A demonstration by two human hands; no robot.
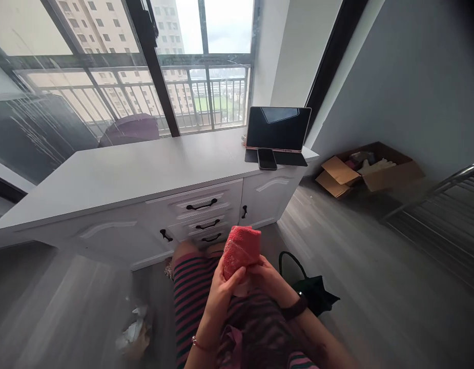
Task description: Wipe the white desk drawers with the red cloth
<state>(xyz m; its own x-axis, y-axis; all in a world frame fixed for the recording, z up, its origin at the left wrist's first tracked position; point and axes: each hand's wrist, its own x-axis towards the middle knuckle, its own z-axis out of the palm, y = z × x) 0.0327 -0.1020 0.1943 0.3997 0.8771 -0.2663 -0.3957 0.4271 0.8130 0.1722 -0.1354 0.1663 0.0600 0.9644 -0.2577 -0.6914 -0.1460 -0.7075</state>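
A folded red cloth (242,248) is held upright above my lap, in front of the white cabinet. My left hand (224,282) grips its lower left side, with the thumb across the front. The fingers of my right hand (264,272) are closed at its lower right edge. Something pale shows just under the cloth between my hands, too unclear to name. Striped clothing (194,297) covers my legs below.
The white cabinet (144,169) bears a tablet (279,128) and a phone (267,159). An open cardboard box (390,177) and a metal rack (448,205) stand right. A dark bag (317,294) and crumpled wrapping (135,335) lie on the floor.
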